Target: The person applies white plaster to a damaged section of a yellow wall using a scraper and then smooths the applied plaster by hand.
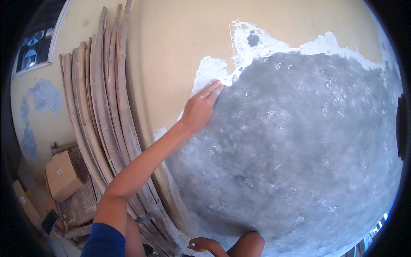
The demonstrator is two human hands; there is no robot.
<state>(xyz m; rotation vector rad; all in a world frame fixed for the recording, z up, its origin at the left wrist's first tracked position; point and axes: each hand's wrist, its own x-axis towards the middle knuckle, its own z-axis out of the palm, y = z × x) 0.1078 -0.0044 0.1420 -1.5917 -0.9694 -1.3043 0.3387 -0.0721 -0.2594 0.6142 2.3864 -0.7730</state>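
Patched wall (pixel 291 137), left fingers (pixel 211 89) touching (outstretched, together)

No wording can be read; a small pale label (pixel 59 171) with dark marks sits on the brown cardboard box (pixel 72 185) at the left of the scene, its print too small to make out; another light label (pixel 22 200) shows on the second cardboard box (pixel 29 210), farther left, and its marks are likewise illegible; pale geometric shapes (pixel 31 55) stand out in the window (pixel 40 40) at the far left, though whether they form a sign or a pattern cannot be told.
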